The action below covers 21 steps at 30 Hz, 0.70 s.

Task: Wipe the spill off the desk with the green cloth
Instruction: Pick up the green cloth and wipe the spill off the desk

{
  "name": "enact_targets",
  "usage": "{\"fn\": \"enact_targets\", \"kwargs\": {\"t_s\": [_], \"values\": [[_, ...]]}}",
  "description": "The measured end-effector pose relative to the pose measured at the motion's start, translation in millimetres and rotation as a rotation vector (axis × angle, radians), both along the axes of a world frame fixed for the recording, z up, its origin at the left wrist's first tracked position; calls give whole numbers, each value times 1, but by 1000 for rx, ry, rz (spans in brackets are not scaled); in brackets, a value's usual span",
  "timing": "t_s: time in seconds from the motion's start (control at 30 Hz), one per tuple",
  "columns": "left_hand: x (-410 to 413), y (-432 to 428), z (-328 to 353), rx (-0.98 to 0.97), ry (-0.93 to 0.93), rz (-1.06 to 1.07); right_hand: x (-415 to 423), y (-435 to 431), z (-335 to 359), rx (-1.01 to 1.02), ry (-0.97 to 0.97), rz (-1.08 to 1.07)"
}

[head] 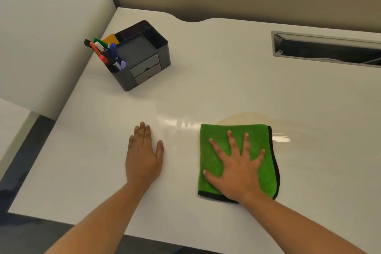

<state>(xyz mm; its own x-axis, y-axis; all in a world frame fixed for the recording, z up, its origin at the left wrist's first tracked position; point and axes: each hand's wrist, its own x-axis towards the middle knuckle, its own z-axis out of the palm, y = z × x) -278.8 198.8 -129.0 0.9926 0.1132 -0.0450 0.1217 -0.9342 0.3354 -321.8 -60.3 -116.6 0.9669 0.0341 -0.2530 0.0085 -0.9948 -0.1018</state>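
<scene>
A folded green cloth [259, 140] with a black hem lies flat on the white desk [226, 72]. My right hand [237, 167] presses down on it, palm flat and fingers spread. A pale yellowish spill [245, 118] shows on the desk just beyond the cloth's far edge, and wet sheen streaks run to the cloth's left and right. My left hand [144, 156] rests flat on the bare desk to the left of the cloth, fingers together, holding nothing.
A black desk organiser [144, 62] with small drawers and several markers stands at the back left. A rectangular cable slot [327, 48] is cut into the desk at the back right. A white partition [51, 37] rises on the left.
</scene>
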Motion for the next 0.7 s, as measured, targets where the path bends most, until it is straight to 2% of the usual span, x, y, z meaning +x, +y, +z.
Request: {"fn": "enact_targets", "kwargs": {"t_s": [0.17,0.47,0.53,0.7], "values": [[2,1,-5,-59,-10,27,22,2,-8,-23,-88,-49],[1,2,-7,-52,-10,28,140,24,-7,-38,-115,-127],[2,2,-8,-53,-10,26,148,41,-8,-34,-126,-65],[1,3,-7,-124,-31,18,119,76,-2,37,-120,253]]}}
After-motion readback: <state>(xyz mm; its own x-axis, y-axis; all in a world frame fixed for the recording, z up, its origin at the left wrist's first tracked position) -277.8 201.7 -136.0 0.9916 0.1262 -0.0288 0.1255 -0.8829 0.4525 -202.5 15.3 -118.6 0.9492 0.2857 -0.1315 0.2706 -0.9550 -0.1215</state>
